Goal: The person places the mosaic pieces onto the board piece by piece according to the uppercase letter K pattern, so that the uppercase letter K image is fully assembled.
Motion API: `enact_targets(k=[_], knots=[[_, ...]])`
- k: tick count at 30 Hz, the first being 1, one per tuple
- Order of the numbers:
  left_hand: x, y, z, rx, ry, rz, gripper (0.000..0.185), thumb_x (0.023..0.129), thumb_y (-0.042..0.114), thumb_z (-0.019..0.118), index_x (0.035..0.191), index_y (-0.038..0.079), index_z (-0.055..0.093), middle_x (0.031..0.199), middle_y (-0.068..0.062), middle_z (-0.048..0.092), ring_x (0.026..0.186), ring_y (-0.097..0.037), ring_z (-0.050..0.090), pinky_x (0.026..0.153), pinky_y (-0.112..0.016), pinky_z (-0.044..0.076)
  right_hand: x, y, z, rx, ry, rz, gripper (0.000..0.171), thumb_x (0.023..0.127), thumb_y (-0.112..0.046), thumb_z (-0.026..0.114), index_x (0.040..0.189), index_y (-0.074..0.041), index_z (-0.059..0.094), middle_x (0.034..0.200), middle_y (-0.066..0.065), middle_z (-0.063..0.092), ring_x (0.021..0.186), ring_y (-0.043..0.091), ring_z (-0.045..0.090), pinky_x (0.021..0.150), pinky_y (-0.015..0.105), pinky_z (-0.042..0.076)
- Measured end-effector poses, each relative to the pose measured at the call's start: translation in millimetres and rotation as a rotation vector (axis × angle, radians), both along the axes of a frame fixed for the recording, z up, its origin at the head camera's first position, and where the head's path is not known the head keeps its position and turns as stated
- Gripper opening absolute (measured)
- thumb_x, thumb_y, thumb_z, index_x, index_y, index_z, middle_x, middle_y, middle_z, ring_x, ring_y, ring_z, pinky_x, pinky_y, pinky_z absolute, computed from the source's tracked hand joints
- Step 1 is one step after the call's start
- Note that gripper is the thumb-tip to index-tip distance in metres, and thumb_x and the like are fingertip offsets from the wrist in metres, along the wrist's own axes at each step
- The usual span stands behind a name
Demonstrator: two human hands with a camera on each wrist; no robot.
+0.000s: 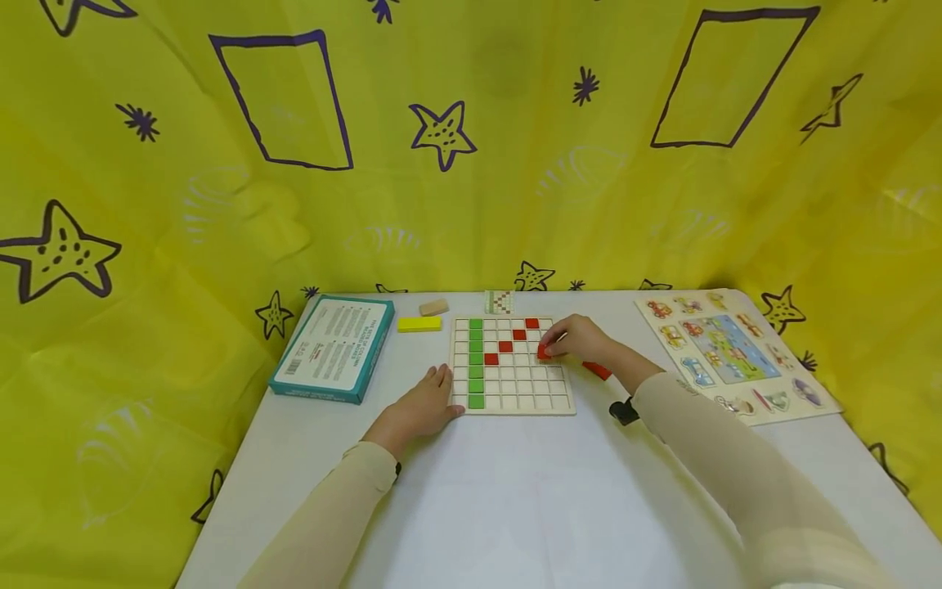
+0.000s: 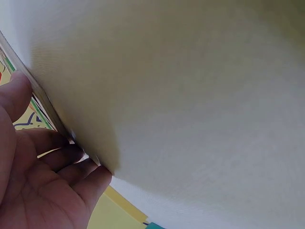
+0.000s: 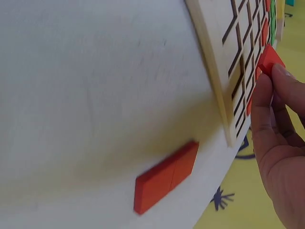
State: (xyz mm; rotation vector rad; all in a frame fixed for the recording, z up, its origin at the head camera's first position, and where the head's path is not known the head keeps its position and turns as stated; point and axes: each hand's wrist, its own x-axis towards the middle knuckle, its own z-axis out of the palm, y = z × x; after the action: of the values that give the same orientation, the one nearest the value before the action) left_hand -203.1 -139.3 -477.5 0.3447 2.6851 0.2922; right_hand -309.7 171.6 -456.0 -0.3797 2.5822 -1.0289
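Right hand (image 1: pixel 581 337) pinches a red tile (image 1: pixel 544 352) over the grid board (image 1: pixel 513 365); flat, open left hand (image 1: pixel 419 406) steadies it. A tilted tile may jam.

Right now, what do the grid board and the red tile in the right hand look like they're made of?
The grid board looks like pale, unvarnished wood: light tan, matte, with thin dark cut lines. The red tile pinched by the right hand looks like painted wood or possibly plastic: flat, even colour, square edges, no visible grain.
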Motion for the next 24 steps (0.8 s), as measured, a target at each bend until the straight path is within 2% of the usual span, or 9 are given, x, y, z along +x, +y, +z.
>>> enact_targets(k=[5, 11, 19, 24], knots=[[-0.5, 0.2, -0.5, -0.01, 0.013, -0.024, 0.085, 0.101, 0.049, 0.054, 0.16, 0.0, 0.017, 0.168, -0.014, 0.012, 0.154, -0.03, 0.009, 0.121, -0.042, 0.02, 2.2, -18.4, -4.2, 0.006, 0.021, 0.049, 0.01, 0.09, -0.009, 0.076, 0.099, -0.006, 0.079, 0.105, 0.008, 0.071, 0.098, 0.024, 0.057, 0.08, 0.032, 0.049], [-1.3, -0.4, -2.5, -0.012, 0.036, -0.049, 0.082, 0.102, 0.046, 0.053, 0.158, -0.003, 0.018, 0.167, -0.016, 0.014, 0.153, -0.032, 0.01, 0.121, -0.042, 0.019, 6.2, -37.6, -7.3, 0.008, 0.064, 0.114, 0.009, 0.088, -0.008, 0.078, 0.097, -0.006, 0.08, 0.097, 0.005, 0.073, 0.09, 0.02, 0.06, 0.078, 0.031, 0.051], [-1.3, -0.9, -1.2, -0.005, 0.025, -0.04, 0.083, 0.102, 0.046, 0.053, 0.159, -0.002, 0.017, 0.167, -0.016, 0.014, 0.154, -0.032, 0.01, 0.122, -0.042, 0.019, 10.8, -55.2, -11.2, -0.018, -0.025, 0.109, 0.007, 0.089, -0.009, 0.078, 0.096, -0.009, 0.08, 0.098, 0.004, 0.072, 0.088, 0.02, 0.061, 0.074, 0.027, 0.053], [-0.4, -0.3, 0.6, 0.001, 0.0, -0.009, 0.085, 0.101, 0.048, 0.054, 0.16, 0.001, 0.016, 0.168, -0.013, 0.012, 0.154, -0.03, 0.008, 0.121, -0.042, 0.02, 12.2, -61.5, -12.0, 0.009, -0.004, 0.133, 0.006, 0.089, -0.011, 0.077, 0.094, -0.011, 0.08, 0.101, 0.002, 0.072, 0.095, 0.021, 0.058, 0.08, 0.031, 0.051]])
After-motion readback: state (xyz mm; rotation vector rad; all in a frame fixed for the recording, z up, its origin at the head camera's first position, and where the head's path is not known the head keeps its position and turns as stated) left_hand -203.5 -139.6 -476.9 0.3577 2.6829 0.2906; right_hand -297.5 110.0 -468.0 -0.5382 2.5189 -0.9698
